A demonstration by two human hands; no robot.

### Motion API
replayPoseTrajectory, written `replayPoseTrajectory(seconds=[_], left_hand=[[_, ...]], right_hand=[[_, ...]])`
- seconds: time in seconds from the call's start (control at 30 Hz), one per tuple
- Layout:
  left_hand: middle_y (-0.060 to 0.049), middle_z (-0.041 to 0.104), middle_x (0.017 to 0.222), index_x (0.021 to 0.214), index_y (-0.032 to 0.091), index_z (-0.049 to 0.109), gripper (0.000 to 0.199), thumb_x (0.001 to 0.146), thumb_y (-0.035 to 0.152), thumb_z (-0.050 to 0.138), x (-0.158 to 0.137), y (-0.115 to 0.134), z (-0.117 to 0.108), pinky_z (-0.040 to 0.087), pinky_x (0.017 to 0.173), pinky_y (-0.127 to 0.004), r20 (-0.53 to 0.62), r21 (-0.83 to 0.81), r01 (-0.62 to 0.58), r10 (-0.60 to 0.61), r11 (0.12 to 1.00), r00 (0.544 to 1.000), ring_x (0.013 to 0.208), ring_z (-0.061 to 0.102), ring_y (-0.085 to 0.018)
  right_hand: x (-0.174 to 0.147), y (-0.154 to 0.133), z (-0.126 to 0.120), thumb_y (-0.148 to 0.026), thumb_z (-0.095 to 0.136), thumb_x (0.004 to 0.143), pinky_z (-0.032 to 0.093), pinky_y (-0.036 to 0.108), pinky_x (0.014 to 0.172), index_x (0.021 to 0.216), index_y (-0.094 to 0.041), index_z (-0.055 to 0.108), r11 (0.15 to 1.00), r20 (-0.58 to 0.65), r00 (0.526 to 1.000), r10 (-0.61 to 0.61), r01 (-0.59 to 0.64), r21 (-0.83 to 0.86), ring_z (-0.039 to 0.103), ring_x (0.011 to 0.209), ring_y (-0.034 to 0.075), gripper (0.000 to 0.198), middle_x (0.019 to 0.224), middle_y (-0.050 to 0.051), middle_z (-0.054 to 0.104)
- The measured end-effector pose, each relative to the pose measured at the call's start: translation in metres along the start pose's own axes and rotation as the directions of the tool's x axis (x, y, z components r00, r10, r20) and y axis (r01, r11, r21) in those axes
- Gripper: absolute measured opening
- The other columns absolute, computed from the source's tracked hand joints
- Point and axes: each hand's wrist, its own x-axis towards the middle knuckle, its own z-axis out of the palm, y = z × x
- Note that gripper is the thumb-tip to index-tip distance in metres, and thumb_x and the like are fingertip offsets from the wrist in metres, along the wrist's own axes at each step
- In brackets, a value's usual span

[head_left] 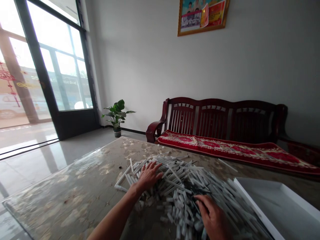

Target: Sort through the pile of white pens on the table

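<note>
A heap of slim whitish tubes (175, 173), which look like pen barrels, spreads over the table. My left hand (149, 175) lies on the heap's left side with its fingers spread. Closer to me, short translucent cap-like pieces (181, 208) are piled up. My right hand (212, 213) is at the right of these short pieces, its thumb and forefinger drawn together. Whatever is between those fingers, if anything, is too blurred to name. Just beyond its fingertips, thin dark pieces (191, 189) lie among the tubes.
A shallow white box (282, 206) stands at the table's right. The table (82, 186) has a flowered cover under a clear sheet. Behind it is a dark red wooden bench (215, 123) with a red patterned cushion (212, 145). A potted plant (117, 116) stands near the glass door (62, 66).
</note>
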Motion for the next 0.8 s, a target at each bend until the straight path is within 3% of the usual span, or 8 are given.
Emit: replayPoseTrajectory(seconds=[0.13, 0.37, 0.6, 0.7, 0.8], left_hand=[[-0.008, 0.057, 0.142, 0.131, 0.032, 0.057, 0.044, 0.087, 0.035, 0.055, -0.002, 0.002, 0.003, 0.022, 0.114, -0.064, 0.031, -0.003, -0.042, 0.042, 0.999, 0.999, 0.139, 0.041, -0.033], [-0.009, 0.064, 0.129, 0.120, 0.028, 0.060, 0.041, 0.083, 0.013, 0.050, -0.018, -0.024, -0.013, 0.022, 0.112, -0.065, 0.023, 0.030, 0.000, -0.001, 1.000, 1.000, 0.128, 0.052, -0.030], [-0.006, 0.062, 0.136, 0.120, 0.031, 0.063, 0.061, 0.073, -0.003, 0.044, -0.025, -0.057, -0.026, 0.026, 0.112, -0.062, 0.005, 0.077, 0.075, -0.076, 0.994, 0.997, 0.133, 0.049, -0.029], [-0.006, 0.056, 0.144, 0.125, 0.032, 0.064, 0.070, 0.071, -0.006, 0.040, -0.024, -0.061, -0.030, 0.030, 0.111, -0.058, -0.055, 0.076, 0.146, -0.143, 0.986, 0.988, 0.137, 0.045, -0.028], [-0.006, 0.053, 0.147, 0.123, 0.031, 0.067, 0.071, 0.071, -0.007, 0.038, -0.021, -0.053, -0.034, 0.032, 0.112, -0.052, -0.183, 0.052, 0.182, -0.169, 0.982, 0.968, 0.137, 0.045, -0.028]], right_hand=[[0.001, -0.001, -0.001, -0.027, 0.051, 0.096, 0.058, 0.020, 0.072, 0.100, -0.025, 0.071, 1.000, 0.012, 1.000, 0.011, -0.011, -0.010, 0.075, 0.079, 0.017, 0.021, 0.087, 0.003, 0.076], [0.004, -0.006, -0.003, -0.028, 0.049, 0.097, 0.058, 0.020, 0.070, 0.098, -0.025, 0.072, 1.000, 0.010, 1.000, 0.003, -0.003, -0.013, 0.075, 0.078, 0.017, 0.023, 0.087, 0.003, 0.076], [0.006, -0.008, -0.003, -0.028, 0.050, 0.096, 0.059, 0.020, 0.070, 0.096, -0.024, 0.072, 1.000, 0.003, 1.000, 0.009, -0.009, -0.014, 0.075, 0.078, 0.017, 0.023, 0.086, 0.004, 0.077], [0.006, -0.009, -0.004, -0.027, 0.049, 0.095, 0.059, 0.020, 0.069, 0.095, -0.024, 0.072, 1.000, 0.000, 1.000, 0.014, -0.014, -0.012, 0.075, 0.077, 0.017, 0.023, 0.086, 0.003, 0.077], [0.006, -0.009, -0.004, -0.027, 0.049, 0.095, 0.058, 0.020, 0.069, 0.094, -0.024, 0.072, 1.000, -0.010, 1.000, 0.017, -0.017, -0.012, 0.075, 0.077, 0.017, 0.023, 0.085, 0.003, 0.076]])
